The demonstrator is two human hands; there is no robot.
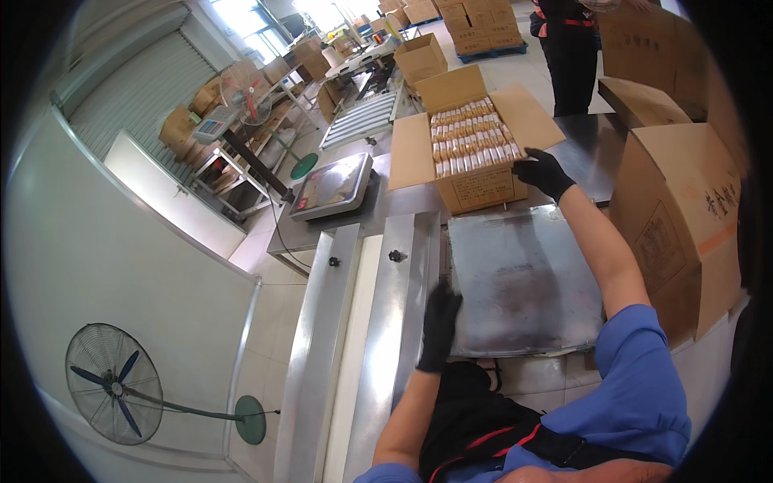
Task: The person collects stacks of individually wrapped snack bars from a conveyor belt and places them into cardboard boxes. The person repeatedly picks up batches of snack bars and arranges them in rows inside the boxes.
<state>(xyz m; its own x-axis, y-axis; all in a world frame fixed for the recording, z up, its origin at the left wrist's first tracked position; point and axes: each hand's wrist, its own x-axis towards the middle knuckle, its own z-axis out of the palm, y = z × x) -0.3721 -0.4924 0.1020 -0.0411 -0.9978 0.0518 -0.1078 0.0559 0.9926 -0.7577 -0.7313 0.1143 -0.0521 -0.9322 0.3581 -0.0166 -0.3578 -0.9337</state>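
An open cardboard carton [483, 191] stands on the steel table, its flaps spread outward. Inside it are rows of small wrapped packs [473, 145] in brown and white. My right hand [547, 174], in a black glove, reaches to the carton's front right corner, thumb and fingers apart and touching its edge. My left hand [440, 326], gloved in black too, is beside the left edge of a flat steel plate [523, 278], between it and the conveyor rail. Its fingers are loosely extended and I see nothing in them.
A platform scale [334, 187] sits left of the carton. Along my left runs a conveyor with steel side rails [393, 322]. Large cartons [676, 217] stand close on the right. Further off are a person in dark clothes [570, 60], a roller conveyor [361, 121] and a standing fan [117, 386].
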